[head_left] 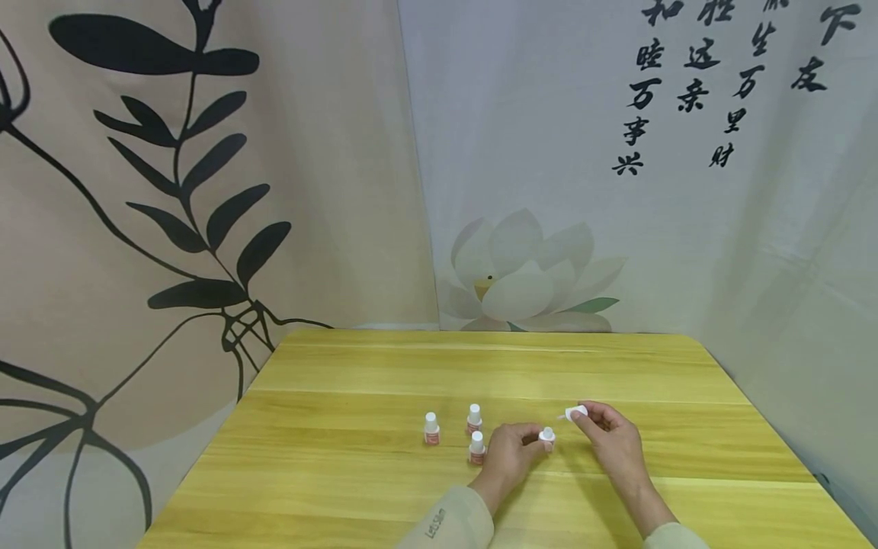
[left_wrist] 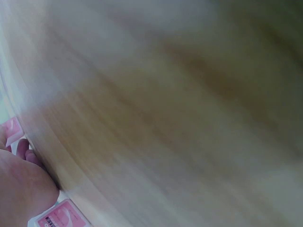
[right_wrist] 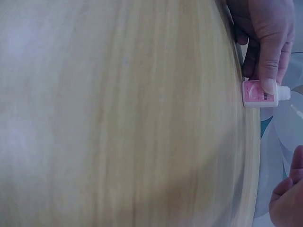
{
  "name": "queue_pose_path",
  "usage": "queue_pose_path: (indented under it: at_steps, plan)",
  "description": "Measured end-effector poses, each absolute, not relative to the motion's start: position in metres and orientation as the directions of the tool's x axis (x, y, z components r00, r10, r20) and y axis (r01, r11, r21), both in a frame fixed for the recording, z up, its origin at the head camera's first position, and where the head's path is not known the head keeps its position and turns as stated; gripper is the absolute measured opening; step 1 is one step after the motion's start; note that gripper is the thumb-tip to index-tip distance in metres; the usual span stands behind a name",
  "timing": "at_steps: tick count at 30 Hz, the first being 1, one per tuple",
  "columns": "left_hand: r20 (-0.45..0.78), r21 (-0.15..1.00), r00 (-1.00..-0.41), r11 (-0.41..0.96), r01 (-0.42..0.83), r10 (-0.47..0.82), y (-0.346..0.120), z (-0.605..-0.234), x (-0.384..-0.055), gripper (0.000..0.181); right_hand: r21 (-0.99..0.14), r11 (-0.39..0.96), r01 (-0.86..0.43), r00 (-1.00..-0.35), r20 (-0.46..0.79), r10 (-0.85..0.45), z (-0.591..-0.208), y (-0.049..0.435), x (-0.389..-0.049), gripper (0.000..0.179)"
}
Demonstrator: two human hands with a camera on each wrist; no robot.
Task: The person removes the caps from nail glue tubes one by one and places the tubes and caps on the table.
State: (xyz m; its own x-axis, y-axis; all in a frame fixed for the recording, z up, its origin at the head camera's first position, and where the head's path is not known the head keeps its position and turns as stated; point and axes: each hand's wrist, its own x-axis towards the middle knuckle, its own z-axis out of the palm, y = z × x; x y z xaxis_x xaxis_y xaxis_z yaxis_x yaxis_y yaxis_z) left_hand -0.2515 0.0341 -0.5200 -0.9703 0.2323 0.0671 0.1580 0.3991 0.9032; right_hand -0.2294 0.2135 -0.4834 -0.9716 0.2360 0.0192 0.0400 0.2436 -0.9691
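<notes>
My left hand [head_left: 509,455] pinches a small white bottle [right_wrist: 260,93] with a pink label, upright on the table. Its cap is off, and the bare white neck shows in the right wrist view. To the right and slightly higher, my right hand [head_left: 617,441] holds a white cap [head_left: 577,412] between thumb and fingers. A thin pale stem points left from that cap, towards the open bottle. In the left wrist view, my left hand [left_wrist: 26,187] sits at the lower left edge, with part of the held bottle's pink label beyond it.
Three more white bottles stand capped to the left of my hands: one farther left [head_left: 431,429], one behind [head_left: 474,419], and one close to the left wrist [head_left: 477,448]. The wooden table [head_left: 343,488] ends at a printed curtain [head_left: 357,168] at the back.
</notes>
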Motion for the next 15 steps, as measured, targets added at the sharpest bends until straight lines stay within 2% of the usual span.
queue_pose_path:
  at_steps: [15]
  plan:
    - [0.092, 0.891, -0.971, 0.417, 0.179, 0.220, 0.0336, -0.5175, -0.2489, 0.019, -0.968, 0.245, 0.057, -0.968, 0.006, 0.252, -0.4823, 0.2133, -0.2299, 0.048]
